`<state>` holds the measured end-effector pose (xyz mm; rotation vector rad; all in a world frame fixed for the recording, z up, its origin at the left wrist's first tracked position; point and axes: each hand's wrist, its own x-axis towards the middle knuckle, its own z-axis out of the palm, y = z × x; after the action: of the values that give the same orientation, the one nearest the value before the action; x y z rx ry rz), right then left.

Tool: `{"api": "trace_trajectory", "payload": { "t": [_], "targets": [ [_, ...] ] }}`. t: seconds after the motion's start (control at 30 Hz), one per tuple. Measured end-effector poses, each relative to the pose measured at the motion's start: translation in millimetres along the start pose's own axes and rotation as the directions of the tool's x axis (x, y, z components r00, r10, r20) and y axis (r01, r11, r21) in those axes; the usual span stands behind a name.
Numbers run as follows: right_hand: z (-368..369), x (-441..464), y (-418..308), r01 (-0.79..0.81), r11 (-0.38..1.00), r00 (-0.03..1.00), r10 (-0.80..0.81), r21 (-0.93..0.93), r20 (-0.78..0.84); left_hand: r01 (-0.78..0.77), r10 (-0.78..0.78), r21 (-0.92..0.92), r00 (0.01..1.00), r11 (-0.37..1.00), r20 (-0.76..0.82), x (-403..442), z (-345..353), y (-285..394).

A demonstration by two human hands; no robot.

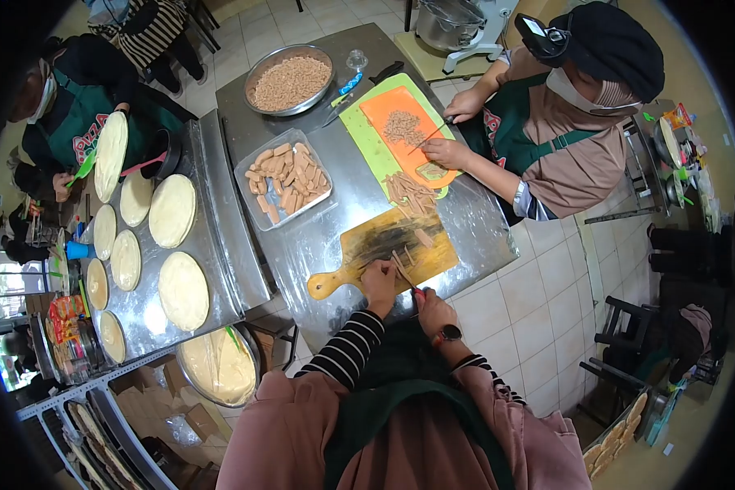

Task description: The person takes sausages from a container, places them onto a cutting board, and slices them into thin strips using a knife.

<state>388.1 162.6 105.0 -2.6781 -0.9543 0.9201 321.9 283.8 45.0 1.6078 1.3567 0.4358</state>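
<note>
My right hand point(435, 317) is closed round the red handle of a knife point(405, 276), whose blade points up and left over a wooden cutting board point(358, 251). My left hand point(379, 282) rests with bent fingers at the board's lower edge, beside the blade; whatever lies under its fingertips is too small to make out. Thin brown strips point(397, 260) lie near the blade, and a brown piece point(424, 238) sits at the board's right. Beyond the board is a pile of cut strips point(411, 194). A clear plastic tub point(328, 201) of brown sausage-like pieces stands behind to the left.
Across the table, a co-worker point(547, 147) cuts on an orange board point(376, 102) over a green one. A metal bowl point(330, 96) of chopped pieces stands at the back. At left, another person holds a pale round base above a table of similar bases point(183, 291).
</note>
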Motion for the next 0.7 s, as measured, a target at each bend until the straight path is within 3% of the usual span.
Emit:
{"api": "trace_trajectory", "payload": {
  "t": [0.07, 0.13, 0.37, 0.43, 0.57, 0.6, 0.63, 0.7],
  "targets": [
    [-4, 7, 5, 0.044, 0.999, 0.999, -0.045, -0.014, -0.029, 0.047, -0.046, -0.045, 0.999, 0.998, 0.014, 4, 3, -2],
    [-12, 15, 8, -0.010, 0.997, 1.000, 0.008, -0.073, -0.020, 0.144, -0.141, -0.139, 0.990, 0.980, 0.031, 4, 4, 7],
    [-54, 56, 10, 0.019, 0.996, 0.997, -0.025, -0.088, -0.067, 0.150, -0.144, -0.293, 0.989, 0.944, 0.043, 26, 34, 28],
    [-60, 66, 8, 0.019, 0.992, 0.994, -0.031, -0.121, -0.104, -0.023, 0.005, -0.284, 0.998, 0.959, -0.063, 37, 38, 43],
    [-62, 70, 5, 0.007, 0.990, 0.982, -0.034, -0.139, -0.188, -0.018, 0.001, -0.263, 0.998, 0.965, -0.066, 41, 23, 76],
    [-62, 68, 5, 0.050, 0.983, 0.967, -0.091, -0.177, -0.236, -0.204, 0.201, -0.015, 0.974, 0.979, -0.108, 36, 17, 82],
    [-61, 65, 5, 0.092, 0.972, 0.948, -0.152, -0.217, -0.279, -0.365, 0.396, 0.237, 0.913, 0.900, -0.101, 32, 14, 85],
    [-63, 59, 4, 0.104, 0.968, 0.954, -0.162, -0.228, -0.253, -0.349, 0.367, 0.229, 0.929, 0.909, -0.043, 30, 12, 80]
  ]
}}
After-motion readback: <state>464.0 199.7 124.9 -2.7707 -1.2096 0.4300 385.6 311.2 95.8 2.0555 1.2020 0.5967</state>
